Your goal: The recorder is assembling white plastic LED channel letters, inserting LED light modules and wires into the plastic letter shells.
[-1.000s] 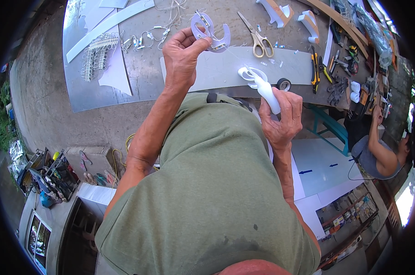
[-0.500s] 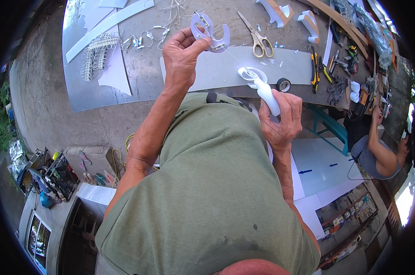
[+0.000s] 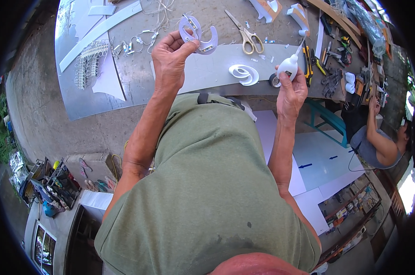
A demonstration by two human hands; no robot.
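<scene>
Left forearm [image 3: 149,126] angled forward and right, left grip [image 3: 172,55] closed in thumb-and-finger pinch on curved pale piece [image 3: 211,37] with light modules, above counter [image 3: 220,33]; right forearm [image 3: 281,153] nearly straight ahead, right grip [image 3: 291,89] curled round white squeeze bottle [image 3: 287,65], nozzle pointing forward and slightly right, near tape roll [image 3: 275,81]

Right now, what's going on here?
A person's left grip holds a pale curved piece carrying small modules. The right grip holds a white bottle, its nozzle apart from that piece. A white curved shape lies on the grey sheet; scissors lie farther from the person.
</scene>
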